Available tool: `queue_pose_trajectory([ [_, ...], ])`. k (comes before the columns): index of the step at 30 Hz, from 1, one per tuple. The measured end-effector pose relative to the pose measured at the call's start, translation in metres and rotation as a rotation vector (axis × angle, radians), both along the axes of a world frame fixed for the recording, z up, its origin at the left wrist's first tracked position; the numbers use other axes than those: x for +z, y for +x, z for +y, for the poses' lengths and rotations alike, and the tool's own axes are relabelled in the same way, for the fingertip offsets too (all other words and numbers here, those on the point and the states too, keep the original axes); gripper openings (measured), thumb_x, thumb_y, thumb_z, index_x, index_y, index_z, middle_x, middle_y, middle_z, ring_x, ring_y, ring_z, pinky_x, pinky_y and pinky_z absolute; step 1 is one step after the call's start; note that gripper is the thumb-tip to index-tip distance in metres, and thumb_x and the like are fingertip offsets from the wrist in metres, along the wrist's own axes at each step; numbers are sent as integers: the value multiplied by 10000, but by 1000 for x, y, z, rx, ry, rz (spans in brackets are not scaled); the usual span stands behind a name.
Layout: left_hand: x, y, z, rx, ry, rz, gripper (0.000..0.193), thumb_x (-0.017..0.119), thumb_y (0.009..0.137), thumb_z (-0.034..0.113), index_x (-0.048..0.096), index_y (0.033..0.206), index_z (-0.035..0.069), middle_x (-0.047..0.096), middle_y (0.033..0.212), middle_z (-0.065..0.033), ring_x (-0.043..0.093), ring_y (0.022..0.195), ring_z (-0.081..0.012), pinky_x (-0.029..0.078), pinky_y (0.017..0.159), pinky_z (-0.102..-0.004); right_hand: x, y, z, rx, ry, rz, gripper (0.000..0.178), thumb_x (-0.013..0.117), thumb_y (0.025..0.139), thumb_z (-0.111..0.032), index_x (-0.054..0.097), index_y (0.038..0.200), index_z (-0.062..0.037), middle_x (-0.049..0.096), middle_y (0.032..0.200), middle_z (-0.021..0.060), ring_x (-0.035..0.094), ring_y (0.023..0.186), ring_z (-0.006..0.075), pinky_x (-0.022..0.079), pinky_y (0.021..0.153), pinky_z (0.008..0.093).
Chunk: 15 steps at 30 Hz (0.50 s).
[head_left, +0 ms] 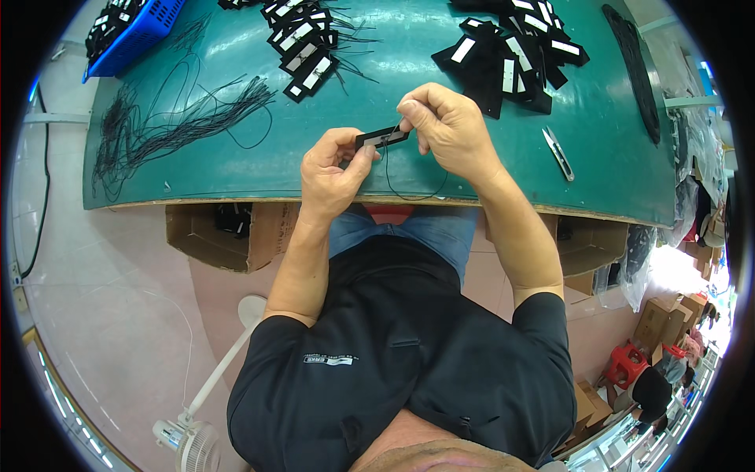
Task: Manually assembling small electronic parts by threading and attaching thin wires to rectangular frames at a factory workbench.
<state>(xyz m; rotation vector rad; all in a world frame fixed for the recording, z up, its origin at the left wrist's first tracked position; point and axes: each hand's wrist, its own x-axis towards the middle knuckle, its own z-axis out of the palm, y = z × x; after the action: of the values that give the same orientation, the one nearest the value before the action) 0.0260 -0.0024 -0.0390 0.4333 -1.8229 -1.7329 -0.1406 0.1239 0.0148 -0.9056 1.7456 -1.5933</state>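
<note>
My left hand (334,169) grips the left end of a small flat black piece with a pale strip (383,139), thumb on top. It is held up above the table's near edge. My right hand (450,130) is at the piece's other end, thumb and forefinger pinched on a thin black cord (397,126). From the piece the cord hangs in a loop (409,197) over the table edge. Further back on the table lie similar black pieces (316,72) with pale strips and cord tails, overlapping in a row.
The green table (362,102) bears a tangle of black cords (181,126) at left, loose black pieces (511,63) at back right, thread snips (557,153) and a long black bundle (633,71). A blue basket (141,39) is at far left. Cardboard boxes (228,236) stand below.
</note>
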Motion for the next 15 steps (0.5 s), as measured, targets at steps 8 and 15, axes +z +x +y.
queue_pose_trajectory([
  [8, -1, 0, 0, 15, 0, 12, 133, 706, 932, -1, 643, 1049, -9, 727, 898, -68, 705, 790, -109, 555, 703, -233, -5, 1, -2, 76, 4, 495, 173, 695, 976, -151, 687, 1048, 6, 667, 779, 49, 604, 641, 89, 493, 555, 279],
  [15, -4, -2, -2, 59, 41, 106, 166, 695, 931, -36, 634, 1083, -12, 718, 918, -65, 703, 800, -116, 557, 718, -234, -16, 27, -5, 35, -51, 990, 187, 676, 983, -144, 697, 1121, -19, 688, 857, 63, 631, 722, 97, 531, 650, 299],
])
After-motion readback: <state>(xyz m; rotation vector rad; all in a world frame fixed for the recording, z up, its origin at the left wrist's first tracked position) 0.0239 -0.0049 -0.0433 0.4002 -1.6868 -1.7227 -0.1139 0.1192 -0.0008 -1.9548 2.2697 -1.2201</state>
